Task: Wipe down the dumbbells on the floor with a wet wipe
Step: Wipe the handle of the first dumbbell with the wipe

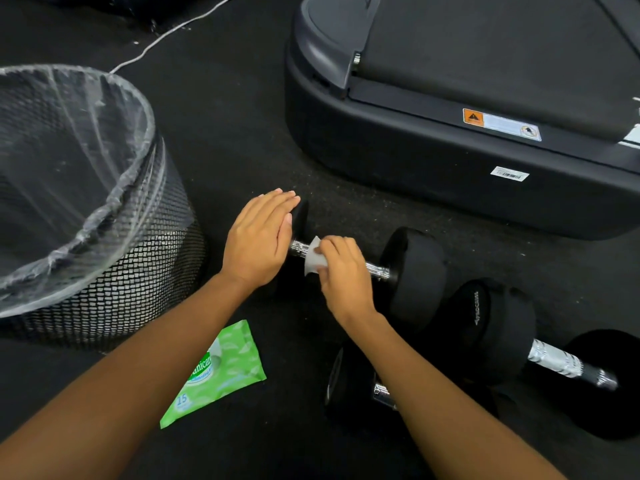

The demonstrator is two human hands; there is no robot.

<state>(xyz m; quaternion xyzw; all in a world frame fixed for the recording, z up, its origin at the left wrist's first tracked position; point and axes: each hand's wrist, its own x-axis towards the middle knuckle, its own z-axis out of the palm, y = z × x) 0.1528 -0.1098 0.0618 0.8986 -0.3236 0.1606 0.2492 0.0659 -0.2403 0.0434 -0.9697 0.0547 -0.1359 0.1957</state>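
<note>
A black dumbbell (415, 268) with a chrome handle lies on the dark floor in the middle of the view. My right hand (341, 271) pinches a white wet wipe (316, 259) against that handle. My left hand (261, 237) rests with straight fingers on the dumbbell's left head, which it mostly hides. A second dumbbell (498, 327) lies to the right, its chrome handle pointing toward the lower right. Part of a third dumbbell (346, 382) shows under my right forearm.
A black mesh bin (138, 271) with a clear liner stands at the left. A green wet-wipe pack (221, 372) lies on the floor near my left forearm. A treadmill base (450, 140) fills the upper right. A white cable (162, 36) runs across the far floor.
</note>
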